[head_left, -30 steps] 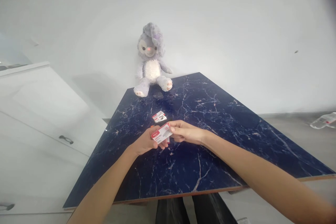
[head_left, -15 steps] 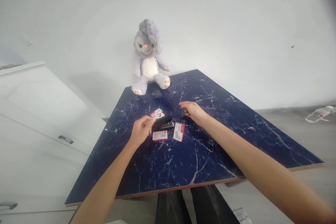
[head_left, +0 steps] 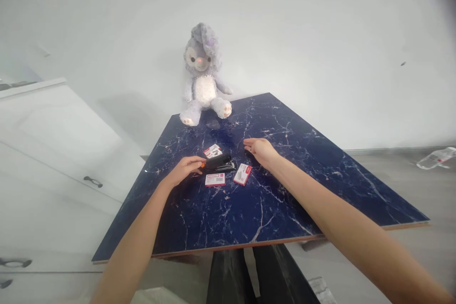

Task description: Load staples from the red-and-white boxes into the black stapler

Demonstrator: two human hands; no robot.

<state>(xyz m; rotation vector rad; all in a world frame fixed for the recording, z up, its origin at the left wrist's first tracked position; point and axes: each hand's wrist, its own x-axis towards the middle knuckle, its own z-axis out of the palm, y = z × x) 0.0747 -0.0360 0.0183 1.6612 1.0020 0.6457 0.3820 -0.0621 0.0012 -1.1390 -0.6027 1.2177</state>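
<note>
A black stapler (head_left: pixel 218 162) lies on the blue marbled table, its top arm slightly raised toward the right end. My left hand (head_left: pixel 183 169) is closed at its left end, fingertips and thumb around a small orange part (head_left: pixel 203 164). To the right, my right hand (head_left: pixel 261 150) hovers low or rests over the table, apart from the stapler. Its fingers are drawn together, and whatever they may pinch is too small to make out. Red-and-white small boxes surround the stapler: one box (head_left: pixel 215 179) in front, another (head_left: pixel 242 174) at its right, and packaging (head_left: pixel 213 151) behind.
A grey plush rabbit (head_left: pixel 204 76) sits at the table's (head_left: pixel 228 228) back edge against the wall. White drawers (head_left: pixel 64 166) stand at the left. A clear plastic bottle (head_left: pixel 435 157) lies on the floor at the right.
My left hand has shifted left along the stapler, its fingers straightening, and the orange part now shows. My right hand stays nearly in place. The view has moved slightly.
</note>
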